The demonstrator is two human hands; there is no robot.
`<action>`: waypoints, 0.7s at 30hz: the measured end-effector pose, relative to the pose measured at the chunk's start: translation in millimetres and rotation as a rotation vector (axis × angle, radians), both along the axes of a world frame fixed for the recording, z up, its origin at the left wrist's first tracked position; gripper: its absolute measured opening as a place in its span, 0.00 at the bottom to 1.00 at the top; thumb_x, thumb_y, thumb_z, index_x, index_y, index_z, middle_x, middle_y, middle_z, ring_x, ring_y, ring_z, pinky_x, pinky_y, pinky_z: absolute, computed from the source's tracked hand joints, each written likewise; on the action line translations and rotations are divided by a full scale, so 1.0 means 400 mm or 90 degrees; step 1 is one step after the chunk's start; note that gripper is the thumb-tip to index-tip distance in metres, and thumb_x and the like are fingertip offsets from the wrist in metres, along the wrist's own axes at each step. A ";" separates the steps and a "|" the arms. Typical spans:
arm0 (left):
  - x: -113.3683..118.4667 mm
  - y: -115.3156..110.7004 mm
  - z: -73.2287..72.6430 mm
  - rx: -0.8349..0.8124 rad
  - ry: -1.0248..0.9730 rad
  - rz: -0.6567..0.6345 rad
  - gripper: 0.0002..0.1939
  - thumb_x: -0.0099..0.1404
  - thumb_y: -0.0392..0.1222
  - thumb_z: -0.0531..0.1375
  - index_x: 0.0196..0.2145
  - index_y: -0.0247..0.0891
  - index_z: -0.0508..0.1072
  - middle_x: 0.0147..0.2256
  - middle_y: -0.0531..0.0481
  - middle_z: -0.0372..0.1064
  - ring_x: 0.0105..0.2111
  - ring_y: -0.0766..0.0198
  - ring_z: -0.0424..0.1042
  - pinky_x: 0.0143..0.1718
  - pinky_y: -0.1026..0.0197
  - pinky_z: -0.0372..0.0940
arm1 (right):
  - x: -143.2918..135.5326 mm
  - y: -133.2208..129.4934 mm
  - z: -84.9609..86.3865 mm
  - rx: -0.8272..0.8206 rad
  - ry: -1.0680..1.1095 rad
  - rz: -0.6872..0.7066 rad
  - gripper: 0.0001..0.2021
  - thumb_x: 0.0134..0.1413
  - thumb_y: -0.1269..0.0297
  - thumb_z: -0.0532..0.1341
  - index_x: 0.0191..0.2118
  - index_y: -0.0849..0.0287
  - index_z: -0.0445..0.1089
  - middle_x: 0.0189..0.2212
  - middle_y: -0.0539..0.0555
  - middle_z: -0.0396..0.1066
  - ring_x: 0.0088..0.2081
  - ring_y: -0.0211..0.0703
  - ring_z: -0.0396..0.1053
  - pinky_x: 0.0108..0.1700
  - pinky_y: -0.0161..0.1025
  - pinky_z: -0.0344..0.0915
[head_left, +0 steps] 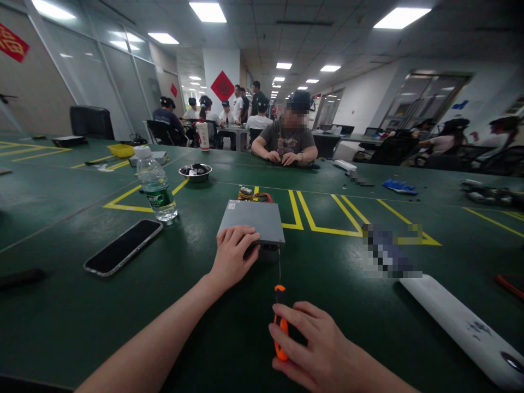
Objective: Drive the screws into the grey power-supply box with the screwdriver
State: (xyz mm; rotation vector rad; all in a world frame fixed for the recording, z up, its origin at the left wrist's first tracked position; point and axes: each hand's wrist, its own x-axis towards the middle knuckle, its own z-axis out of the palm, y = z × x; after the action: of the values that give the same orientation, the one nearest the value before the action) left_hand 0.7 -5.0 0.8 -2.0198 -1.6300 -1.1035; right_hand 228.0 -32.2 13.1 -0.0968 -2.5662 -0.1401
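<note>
At a green tabletop point(347, 278), screwdriver point(281, 330) points to corner of grey metal box point(262, 219)

Fingers of the right hand point(327, 346) are curled round the orange-and-black handle, closed on it from the right side; where the thumb sits cannot be told. From that grip the shaft runs straight ahead, away from the wearer, its long axis nearly square to the box's near edge. The tip ends at the near face, close to the right-hand corner, though at this distance it appears unclear whether it is seated in anything. The metal box lies flat, directly beyond the handle and a little to its left, its longer side running left to right.

Fingers of the left hand point(231, 259) are loosely spread over the box's near left part, laid on top rather than wrapped around it, with the thumb down by the near edge. That hand is nearer the box, touching it; the right reaches it only by the tool.

Beyond the far edge sits a bundle of coloured cables point(266, 197). Farther off to the left are a water bottle point(156, 188), a dark-screened phone point(124, 248) and a metal bowl point(195, 178) of small parts. Across the tabletop, a seated person point(286, 139) in a cap works with both hands low.
</note>
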 end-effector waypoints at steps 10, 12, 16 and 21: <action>0.002 0.001 0.001 0.004 0.002 0.002 0.09 0.61 0.39 0.55 0.40 0.44 0.68 0.43 0.50 0.69 0.46 0.60 0.64 0.47 0.53 0.52 | 0.011 0.009 -0.021 -0.012 0.050 -0.052 0.16 0.57 0.54 0.54 0.43 0.63 0.61 0.41 0.67 0.70 0.41 0.47 0.71 0.38 0.40 0.70; 0.002 0.001 0.000 0.004 0.001 0.003 0.08 0.61 0.39 0.55 0.40 0.44 0.68 0.43 0.50 0.69 0.47 0.60 0.64 0.47 0.53 0.51 | 0.011 -0.010 -0.009 -0.010 0.019 -0.105 0.19 0.57 0.53 0.54 0.44 0.66 0.62 0.41 0.68 0.69 0.41 0.50 0.71 0.38 0.42 0.71; 0.002 0.000 0.001 0.007 0.000 -0.001 0.08 0.62 0.39 0.55 0.40 0.43 0.67 0.44 0.50 0.68 0.47 0.60 0.64 0.48 0.53 0.51 | 0.003 -0.071 0.004 -0.033 0.030 -0.216 0.18 0.59 0.61 0.53 0.50 0.69 0.60 0.38 0.65 0.71 0.38 0.49 0.72 0.37 0.41 0.72; 0.002 -0.005 0.009 0.010 0.003 -0.015 0.08 0.62 0.38 0.55 0.41 0.43 0.67 0.46 0.49 0.68 0.49 0.59 0.64 0.48 0.52 0.51 | -0.014 -0.133 -0.015 -0.273 0.183 -0.365 0.17 0.59 0.67 0.50 0.53 0.63 0.56 0.41 0.61 0.68 0.38 0.44 0.71 0.37 0.35 0.71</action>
State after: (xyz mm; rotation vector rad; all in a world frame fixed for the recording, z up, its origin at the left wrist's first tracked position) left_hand 1.5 -7.0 4.3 -2.0340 -1.5947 -1.1164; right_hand 222.5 -85.5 7.3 -0.9411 -2.1752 0.2013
